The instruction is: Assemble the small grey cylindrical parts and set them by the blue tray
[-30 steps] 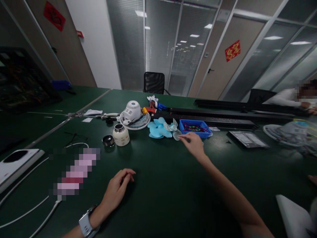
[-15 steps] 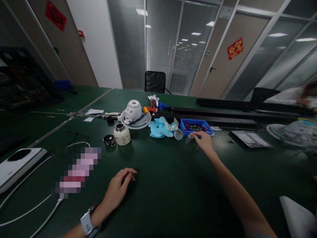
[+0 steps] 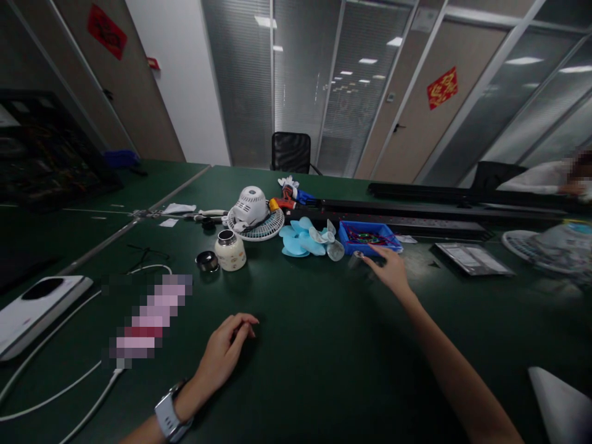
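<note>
My right hand (image 3: 386,267) is at the near edge of a blue tray (image 3: 392,246), thumb and forefinger apart, with nothing held between them. Just left of its fingertips stands a small, see-through cylinder with a shiny top (image 3: 356,257); its kind is too blurred to make out. My left hand (image 3: 226,346) rests on the green table (image 3: 296,364), fingers loosely bent and holding nothing. Beyond it are a cream flask (image 3: 230,254) with its mouth uncovered and a black lid (image 3: 207,261) beside it. Blue fan blades (image 3: 303,237) and clear fan blades (image 3: 333,249) lie left of the tray.
Behind the flask, a white fan head (image 3: 250,206) sits on a round grille (image 3: 259,233). Long black rails (image 3: 416,228) cross the back. A flat packet (image 3: 472,259) lies right. White cables (image 3: 87,407) run at left. A person (image 3: 536,179) sits far right.
My right hand's thumb and forefinger have parted from the small cylinder's top, and the hand has moved slightly right. The cylinder stays standing. My left hand keeps its pose.
</note>
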{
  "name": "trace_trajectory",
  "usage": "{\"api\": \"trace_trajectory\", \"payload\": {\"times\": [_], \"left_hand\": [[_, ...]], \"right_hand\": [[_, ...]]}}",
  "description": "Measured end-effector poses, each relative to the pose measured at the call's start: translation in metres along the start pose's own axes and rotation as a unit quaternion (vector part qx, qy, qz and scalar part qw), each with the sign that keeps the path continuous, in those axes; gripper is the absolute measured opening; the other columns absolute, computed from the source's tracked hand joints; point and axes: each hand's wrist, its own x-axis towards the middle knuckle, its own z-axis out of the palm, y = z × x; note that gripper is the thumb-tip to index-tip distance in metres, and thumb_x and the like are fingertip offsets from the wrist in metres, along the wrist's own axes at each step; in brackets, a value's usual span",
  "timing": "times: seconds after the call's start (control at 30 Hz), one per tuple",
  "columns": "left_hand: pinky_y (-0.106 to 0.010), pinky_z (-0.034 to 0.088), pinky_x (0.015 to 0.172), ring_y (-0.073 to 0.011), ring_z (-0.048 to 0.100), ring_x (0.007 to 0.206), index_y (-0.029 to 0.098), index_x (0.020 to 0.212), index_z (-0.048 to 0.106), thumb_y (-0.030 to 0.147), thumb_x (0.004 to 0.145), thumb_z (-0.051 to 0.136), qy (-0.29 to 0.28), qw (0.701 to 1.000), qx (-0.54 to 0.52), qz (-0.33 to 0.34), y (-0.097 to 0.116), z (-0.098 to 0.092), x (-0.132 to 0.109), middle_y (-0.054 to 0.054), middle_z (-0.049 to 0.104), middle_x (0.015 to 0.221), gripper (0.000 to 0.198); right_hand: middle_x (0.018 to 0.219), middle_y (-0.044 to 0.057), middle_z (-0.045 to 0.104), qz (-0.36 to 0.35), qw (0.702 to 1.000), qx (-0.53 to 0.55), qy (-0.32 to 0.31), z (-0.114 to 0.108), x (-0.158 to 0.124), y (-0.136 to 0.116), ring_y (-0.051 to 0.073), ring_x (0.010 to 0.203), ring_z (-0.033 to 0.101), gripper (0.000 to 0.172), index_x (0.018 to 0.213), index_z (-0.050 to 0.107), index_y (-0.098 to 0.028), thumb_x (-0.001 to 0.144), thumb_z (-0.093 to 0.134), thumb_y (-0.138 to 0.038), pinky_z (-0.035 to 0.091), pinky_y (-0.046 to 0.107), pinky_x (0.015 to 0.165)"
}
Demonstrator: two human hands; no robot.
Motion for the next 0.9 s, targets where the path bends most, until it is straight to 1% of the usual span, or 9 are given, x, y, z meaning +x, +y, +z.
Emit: {"api": "trace_trajectory", "payload": {"times": [0.07,0.17,0.27,0.4,0.5,0.6,0.67,0.8,0.9], "left_hand": [[-0.033,0.048,0.073,-0.0213,0.063,0.078,0.022,0.102,0.062,0.036,0.096,0.038,-0.001,1.0,0.002,0.001,0.0,0.0,0.0,-0.003,0.065,0.082,0.028],[-0.034,0.048,0.074,-0.0214,0.063,0.079,0.022,0.103,0.062,0.036,0.096,0.038,-0.005,1.0,0.009,0.001,-0.001,0.001,0.0,-0.003,0.065,0.083,0.028],[-0.034,0.048,0.074,-0.0213,0.063,0.08,0.022,0.104,0.062,0.036,0.096,0.039,-0.007,1.0,0.012,0.002,-0.002,0.002,0.001,-0.003,0.065,0.083,0.028],[-0.033,0.049,0.072,-0.0207,0.063,0.078,0.021,0.103,0.062,0.034,0.096,0.039,-0.001,1.0,0.01,0.01,-0.001,0.002,0.001,-0.003,0.065,0.082,0.027],[-0.032,0.05,0.071,-0.0199,0.064,0.078,0.021,0.103,0.062,0.032,0.097,0.04,-0.005,1.0,0.006,0.027,0.003,0.003,0.0,-0.003,0.065,0.083,0.025],[-0.031,0.052,0.073,-0.0192,0.064,0.082,0.022,0.104,0.062,0.029,0.096,0.043,-0.015,0.997,-0.001,0.076,0.01,0.007,-0.004,-0.004,0.065,0.088,0.022],[-0.032,0.053,0.079,-0.0194,0.064,0.09,0.023,0.107,0.062,0.026,0.095,0.047,-0.013,0.993,-0.004,0.121,0.015,0.01,-0.008,-0.005,0.066,0.097,0.02],[-0.035,0.052,0.091,-0.0211,0.062,0.107,0.025,0.117,0.061,0.022,0.091,0.057,0.007,0.978,0.005,0.21,0.021,0.015,-0.018,-0.007,0.066,0.114,0.026],[-0.036,0.053,0.092,-0.0218,0.062,0.111,0.026,0.117,0.062,0.019,0.089,0.062,0.017,0.968,0.017,0.252,0.021,0.018,-0.022,-0.007,0.067,0.118,0.03]], "right_hand": [[0.118,0.014,0.067,0.062,0.994,0.082,-0.026,-0.005,-0.01,0.011,0.03,0.109,0.062,0.063,0.125,0.062,-0.016,0.071,0.073,-0.048,0.046,0.047,0.098],[0.112,0.014,0.07,0.168,0.952,0.23,-0.114,-0.01,-0.023,0.024,0.03,0.105,0.066,0.077,0.126,0.06,-0.014,0.059,0.081,-0.045,0.05,0.047,0.096],[0.109,0.014,0.071,0.233,0.908,0.318,-0.139,-0.01,-0.028,0.028,0.031,0.103,0.067,0.071,0.114,0.067,-0.014,0.051,0.085,-0.044,0.049,0.049,0.098],[0.11,0.014,0.071,0.269,0.885,0.348,-0.154,-0.012,-0.038,0.011,0.032,0.105,0.066,0.069,0.109,0.07,-0.014,0.048,0.087,-0.042,0.047,0.051,0.101],[0.118,0.011,0.068,0.212,0.882,0.353,-0.229,-0.017,-0.06,-0.027,0.03,0.111,0.063,0.062,0.117,0.066,-0.017,0.062,0.082,-0.04,0.044,0.05,0.103],[0.121,0.008,0.067,0.117,0.873,0.349,-0.32,-0.018,-0.087,-0.085,0.026,0.113,0.061,0.054,0.122,0.064,-0.02,0.073,0.076,-0.039,0.044,0.047,0.103],[0.12,0.007,0.067,0.056,0.862,0.349,-0.363,-0.012,-0.103,-0.126,0.026,0.111,0.062,0.049,0.119,0.066,-0.021,0.073,0.075,-0.038,0.047,0.045,0.098],[0.11,0.006,0.071,-0.004,0.851,0.371,-0.371,0.014,-0.123,-0.189,0.024,0.102,0.065,0.045,0.11,0.07,-0.022,0.068,0.079,-0.035,0.05,0.038,0.089],[0.098,0.003,0.073,-0.034,0.853,0.385,-0.351,0.032,-0.13,-0.212,0.021,0.092,0.066,0.04,0.101,0.072,-0.022,0.065,0.082,-0.035,0.049,0.034,0.084]]}}
